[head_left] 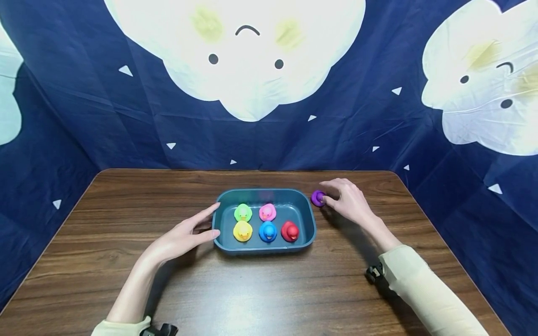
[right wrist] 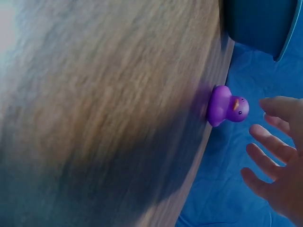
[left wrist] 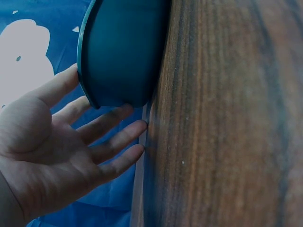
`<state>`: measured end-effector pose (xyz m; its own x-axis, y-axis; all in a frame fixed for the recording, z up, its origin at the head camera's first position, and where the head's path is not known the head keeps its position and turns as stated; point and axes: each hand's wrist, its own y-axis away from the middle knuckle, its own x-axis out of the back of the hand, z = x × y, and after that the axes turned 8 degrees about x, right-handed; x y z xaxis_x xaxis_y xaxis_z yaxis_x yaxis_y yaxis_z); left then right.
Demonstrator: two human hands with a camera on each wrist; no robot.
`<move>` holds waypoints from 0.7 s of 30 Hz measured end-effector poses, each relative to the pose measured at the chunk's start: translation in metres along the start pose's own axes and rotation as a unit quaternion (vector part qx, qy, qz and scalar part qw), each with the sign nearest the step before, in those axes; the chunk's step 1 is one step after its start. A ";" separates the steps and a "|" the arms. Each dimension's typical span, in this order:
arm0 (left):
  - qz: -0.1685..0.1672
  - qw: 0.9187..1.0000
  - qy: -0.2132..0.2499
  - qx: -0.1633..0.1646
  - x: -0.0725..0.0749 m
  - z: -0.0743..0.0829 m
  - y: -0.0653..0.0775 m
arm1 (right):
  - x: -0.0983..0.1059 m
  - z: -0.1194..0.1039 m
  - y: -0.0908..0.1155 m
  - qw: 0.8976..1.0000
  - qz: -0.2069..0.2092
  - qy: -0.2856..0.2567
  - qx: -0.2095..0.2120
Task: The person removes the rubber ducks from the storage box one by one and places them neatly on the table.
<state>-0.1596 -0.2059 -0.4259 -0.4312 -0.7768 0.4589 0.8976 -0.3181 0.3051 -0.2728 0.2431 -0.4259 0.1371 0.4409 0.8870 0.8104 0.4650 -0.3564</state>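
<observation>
A dark teal plastic bin (head_left: 263,249) sits on the table with several small rubber ducks inside. In its back row are a green duck (head_left: 243,213) and a pink duck (head_left: 267,212); in front are a yellow duck (head_left: 242,231), a blue duck (head_left: 267,231) and a red duck (head_left: 290,231). My left hand (head_left: 185,238) has its fingers spread, thumb and fingertips at the bin's left rim. Outside the bin, by its right end, a purple duck (right wrist: 226,107) stands upright on the table. My right hand (head_left: 348,200) hovers over that duck, fingers apart around its head without gripping it.
The wooden table (head_left: 252,289) ends at a back edge not far behind the bin and the purple duck. A dark blue cloth (head_left: 260,140) with white clouds hangs behind and at both sides. Small dark devices are strapped at both wrists.
</observation>
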 end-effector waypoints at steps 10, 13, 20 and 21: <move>-0.001 1.000 0.003 0.010 0.000 -0.001 -0.001 | 0.004 -0.006 -0.001 0.999 0.037 0.002 0.018; 0.000 1.000 0.004 0.010 0.000 0.000 -0.001 | 0.005 -0.010 -0.003 0.998 0.051 0.002 0.033; 0.001 1.000 -0.002 0.010 0.000 0.001 0.000 | 0.008 -0.021 -0.006 0.996 0.047 -0.025 0.072; 0.001 1.000 -0.002 0.010 0.000 0.000 0.000 | 0.008 -0.023 -0.006 0.996 0.042 -0.030 0.075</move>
<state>-0.1598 -0.2057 -0.4255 -0.4297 -0.7750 0.4634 0.8965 -0.3050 0.3212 -0.2635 0.2263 -0.4098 0.1617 0.5262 0.8349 0.7025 0.5328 -0.4719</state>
